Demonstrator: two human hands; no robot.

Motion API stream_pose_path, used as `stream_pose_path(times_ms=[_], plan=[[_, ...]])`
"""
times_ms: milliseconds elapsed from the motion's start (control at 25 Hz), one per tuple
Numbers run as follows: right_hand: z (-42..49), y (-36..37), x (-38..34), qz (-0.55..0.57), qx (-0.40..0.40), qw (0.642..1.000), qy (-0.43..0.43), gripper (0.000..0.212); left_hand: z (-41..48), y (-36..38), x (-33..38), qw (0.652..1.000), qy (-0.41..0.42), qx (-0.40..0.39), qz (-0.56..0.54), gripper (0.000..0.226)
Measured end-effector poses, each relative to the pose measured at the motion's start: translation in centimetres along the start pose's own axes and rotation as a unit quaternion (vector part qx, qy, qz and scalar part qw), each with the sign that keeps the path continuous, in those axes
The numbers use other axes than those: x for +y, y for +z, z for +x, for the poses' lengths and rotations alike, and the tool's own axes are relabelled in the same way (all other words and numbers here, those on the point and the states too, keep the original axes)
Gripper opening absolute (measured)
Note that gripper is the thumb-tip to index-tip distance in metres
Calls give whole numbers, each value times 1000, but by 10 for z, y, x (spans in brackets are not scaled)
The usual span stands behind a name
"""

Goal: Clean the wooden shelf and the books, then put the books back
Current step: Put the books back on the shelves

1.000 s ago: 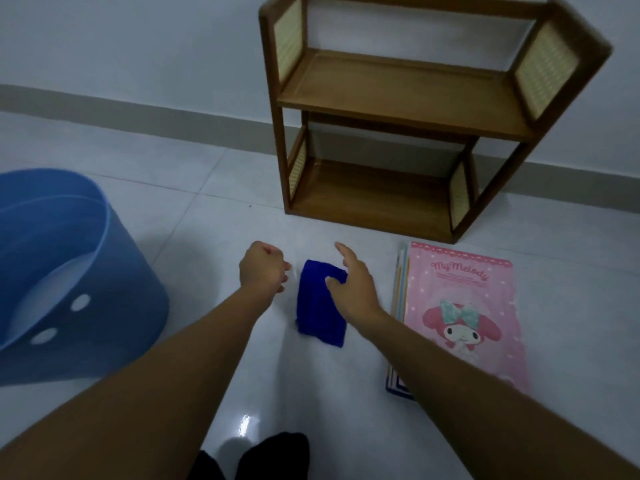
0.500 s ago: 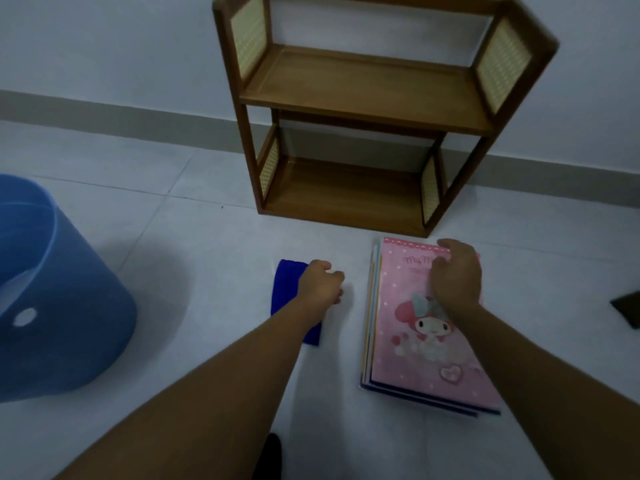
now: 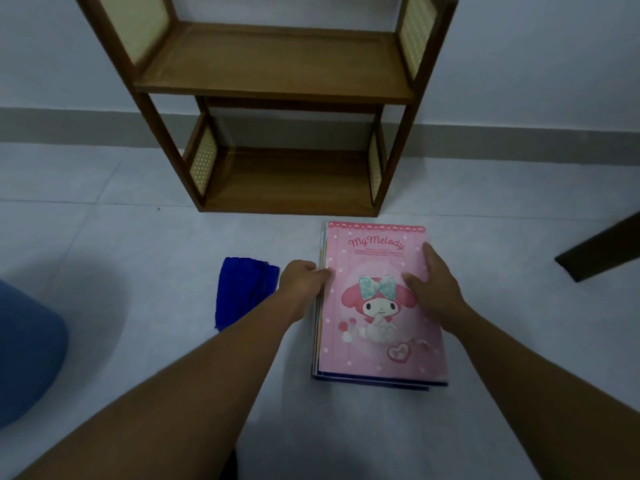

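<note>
A stack of thin books lies flat on the white tile floor, topped by a pink My Melody book (image 3: 377, 341). My left hand (image 3: 303, 278) has its curled fingers at the stack's left edge, pinching the pages there. My right hand (image 3: 433, 285) rests on the right side of the pink cover with its fingers spread. A folded blue cloth (image 3: 242, 292) lies on the floor just left of my left hand. The wooden shelf (image 3: 277, 81) stands against the wall beyond the books, both of its boards bare.
A blue plastic tub (image 3: 27, 351) sits at the left edge. A dark wooden piece (image 3: 602, 251) juts in at the right edge. White tile floor (image 3: 121, 258) lies open between the tub and the cloth.
My right hand left the blue cloth and settled on the pink cover. My left hand crossed over the cloth to the stack's left edge. The view shifted right.
</note>
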State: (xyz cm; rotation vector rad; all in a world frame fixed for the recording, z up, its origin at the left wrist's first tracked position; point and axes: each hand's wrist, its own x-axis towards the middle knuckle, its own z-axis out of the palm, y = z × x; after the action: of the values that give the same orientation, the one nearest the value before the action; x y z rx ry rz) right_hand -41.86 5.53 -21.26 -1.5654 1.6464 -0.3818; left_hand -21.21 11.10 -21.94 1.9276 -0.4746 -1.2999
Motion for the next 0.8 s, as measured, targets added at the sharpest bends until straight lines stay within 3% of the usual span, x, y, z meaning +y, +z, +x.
stream_pose_path(times_ms=[200, 320, 440, 600, 800], plan=[[1, 1, 2, -9, 1, 1000, -23, 68, -4, 6, 3, 995, -50, -76, -38, 31], [2, 1, 4, 14, -5, 1000, -16, 71, -13, 15, 1, 995, -21, -80, -47, 32], [5, -4, 7, 43, -21, 999, -3, 79, -22, 18, 7, 988, -4, -124, -92, 47], [6, -21, -1, 226, -39, 970, 74, 92, -38, 14, 15, 982, 25, -157, -105, 47], [4, -44, -12, 380, -81, 916, 103, 48, -52, -10, 47, 958, 90, -231, -143, 48]])
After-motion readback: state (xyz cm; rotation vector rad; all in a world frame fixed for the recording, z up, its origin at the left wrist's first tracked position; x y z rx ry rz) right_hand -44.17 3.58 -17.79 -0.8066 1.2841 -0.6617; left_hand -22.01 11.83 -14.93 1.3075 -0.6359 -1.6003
